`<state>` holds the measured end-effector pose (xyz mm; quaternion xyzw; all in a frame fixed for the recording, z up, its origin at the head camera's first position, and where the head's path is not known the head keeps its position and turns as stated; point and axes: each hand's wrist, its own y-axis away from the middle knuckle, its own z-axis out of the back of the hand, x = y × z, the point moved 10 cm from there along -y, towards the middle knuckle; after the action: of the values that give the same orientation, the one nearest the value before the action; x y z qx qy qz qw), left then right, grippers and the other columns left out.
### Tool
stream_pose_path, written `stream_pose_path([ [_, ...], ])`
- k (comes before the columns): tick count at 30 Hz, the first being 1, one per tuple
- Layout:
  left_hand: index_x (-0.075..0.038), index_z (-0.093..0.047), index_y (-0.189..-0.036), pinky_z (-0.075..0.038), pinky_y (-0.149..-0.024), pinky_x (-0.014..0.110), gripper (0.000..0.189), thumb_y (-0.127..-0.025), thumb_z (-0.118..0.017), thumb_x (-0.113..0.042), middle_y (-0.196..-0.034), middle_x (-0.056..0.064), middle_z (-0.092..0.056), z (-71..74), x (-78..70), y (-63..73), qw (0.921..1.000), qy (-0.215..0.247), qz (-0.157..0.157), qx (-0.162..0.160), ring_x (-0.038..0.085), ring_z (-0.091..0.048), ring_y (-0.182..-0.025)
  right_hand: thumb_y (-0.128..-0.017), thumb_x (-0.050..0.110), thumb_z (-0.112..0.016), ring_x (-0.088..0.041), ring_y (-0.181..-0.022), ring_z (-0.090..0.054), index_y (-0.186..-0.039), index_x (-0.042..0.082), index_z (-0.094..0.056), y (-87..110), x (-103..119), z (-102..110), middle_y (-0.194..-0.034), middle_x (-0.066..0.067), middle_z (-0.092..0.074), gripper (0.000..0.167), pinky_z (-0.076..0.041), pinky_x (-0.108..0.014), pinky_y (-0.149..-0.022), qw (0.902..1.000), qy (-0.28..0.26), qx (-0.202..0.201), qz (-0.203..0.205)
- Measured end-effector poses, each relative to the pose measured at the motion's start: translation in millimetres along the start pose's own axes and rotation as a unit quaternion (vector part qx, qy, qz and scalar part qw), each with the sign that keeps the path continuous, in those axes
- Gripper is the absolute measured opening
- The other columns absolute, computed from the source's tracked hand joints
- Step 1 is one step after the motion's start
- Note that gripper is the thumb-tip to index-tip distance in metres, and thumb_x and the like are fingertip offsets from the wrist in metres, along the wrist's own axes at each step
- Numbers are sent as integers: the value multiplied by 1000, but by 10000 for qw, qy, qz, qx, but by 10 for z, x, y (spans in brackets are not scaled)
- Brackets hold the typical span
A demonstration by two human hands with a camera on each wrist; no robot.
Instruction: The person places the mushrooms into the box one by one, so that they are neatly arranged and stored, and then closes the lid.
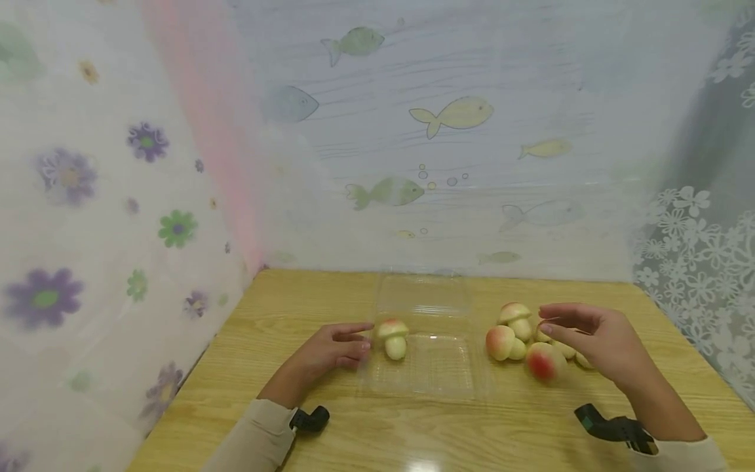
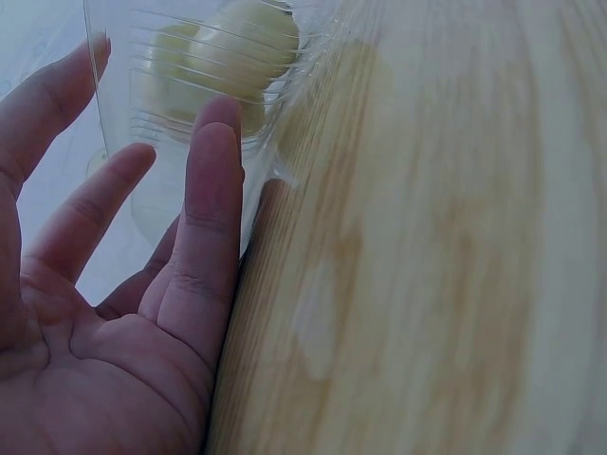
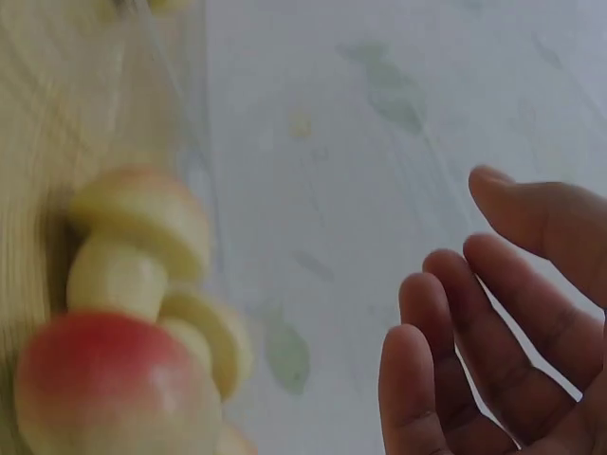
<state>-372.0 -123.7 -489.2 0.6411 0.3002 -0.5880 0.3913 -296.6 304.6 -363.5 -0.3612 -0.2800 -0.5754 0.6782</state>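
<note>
A clear plastic clamshell box (image 1: pixel 439 364) stands on the table with its lid (image 1: pixel 421 294) folded back. One toy mushroom (image 1: pixel 393 339), pale yellow with a reddish cap, is in its left part. My left hand (image 1: pixel 333 351) is at the box's left side, fingertips right at the wall; the left wrist view shows its fingers loosely extended beside the ribbed plastic. Over a pile of similar mushrooms (image 1: pixel 544 362) to the right hovers my right hand (image 1: pixel 601 341). Its fingers are relaxed and apart from the thumb, with nothing between them in the right wrist view.
The wooden table (image 1: pixel 377 432) ends at a pale fish-print curtain (image 1: pixel 454 170) behind. Flower-patterned sheets (image 1: pixel 112 216) hang along the left side, and a white-flowered one (image 1: pixel 702 249) on the right. Each wrist carries a black camera mount (image 1: pixel 613 427).
</note>
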Motion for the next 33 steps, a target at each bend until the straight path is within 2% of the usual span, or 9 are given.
stream_pose_path([
  [4, -10, -53, -152, -61, -84, 33, 63, -94, -78, -15, -133, 19, -64, 4, -1, -7, 10000, -8, -3, 8, 17, -72, -99, -99, 33, -74, 5, -103, -67, -136, 12, -69, -12, -134, 126, -122, 16, -73, 43, -58, -21, -79, 9997, 213, 105, 107],
  [11, -13, -54, -152, -61, -86, 34, 64, -94, -79, -19, -134, 17, -65, 6, 18, -27, 10000, -33, 66, 12, 17, -72, -101, -101, 27, -71, -2, -99, -72, -142, 8, -64, -7, -396, 201, -124, 25, -68, 46, -61, -32, -74, 9990, 176, 411, 82],
  [14, -12, -54, -152, -62, -84, 34, 63, -94, -79, -17, -134, 18, -64, 16, 25, -33, 10000, -46, 57, -21, 17, -72, -100, -101, 30, -71, -11, -97, -74, -144, 6, -60, -7, -536, 176, -130, 15, -68, 51, -61, -38, -70, 9976, 24, 650, -235],
  [17, -12, -55, -152, -62, -84, 34, 61, -95, -78, -17, -134, 19, -64, 28, 31, -37, 10000, -46, 58, -60, 17, -72, -99, -102, 32, -69, -19, -95, -75, -147, 6, -58, -9, -651, 137, -141, -9, -64, 53, -60, -42, -66, 9952, -24, 853, -487],
  [20, -12, -55, -151, -62, -84, 34, 61, -95, -78, -17, -133, 18, -65, 37, 37, -38, 9999, -26, 69, -80, 17, -72, -99, -102, 31, -69, -23, -94, -75, -147, 5, -57, -14, -715, 103, -149, -26, -53, 53, -60, -41, -67, 9940, 2, 978, -495],
  [28, -16, -56, -151, -61, -86, 35, 62, -94, -79, -20, -132, 16, -66, 38, 29, -30, 9999, -66, 97, -91, 18, -71, -103, -103, 21, -67, -18, -98, -76, -144, 1, -59, -15, -751, 64, -151, -35, -46, 46, -63, -39, -72, 9918, -24, 1264, -183],
  [29, -17, -56, -151, -61, -86, 35, 62, -94, -79, -21, -132, 15, -66, 39, 29, -29, 9999, -59, 121, -91, 18, -71, -103, -103, 20, -67, -18, -98, -76, -144, 1, -60, -14, -748, 55, -149, -27, -52, 46, -63, -38, -73, 9914, -37, 1302, -121],
  [30, -17, -56, -151, -61, -87, 36, 62, -94, -79, -21, -132, 15, -66, 38, 29, -28, 9999, -64, 127, -83, 19, -71, -104, -103, 18, -66, -17, -97, -77, -143, 0, -60, -12, -739, 43, -149, -27, -53, 45, -63, -38, -72, 9908, -38, 1350, -24],
  [33, -17, -56, -151, -61, -88, 36, 62, -95, -79, -23, -132, 15, -66, 38, 38, -22, 9998, -79, 168, -85, 20, -71, -106, -103, 12, -66, -17, -93, -77, -140, -3, -61, -16, -722, 11, -139, 3, -64, 41, -62, -35, -72, 9891, -72, 1438, 298],
])
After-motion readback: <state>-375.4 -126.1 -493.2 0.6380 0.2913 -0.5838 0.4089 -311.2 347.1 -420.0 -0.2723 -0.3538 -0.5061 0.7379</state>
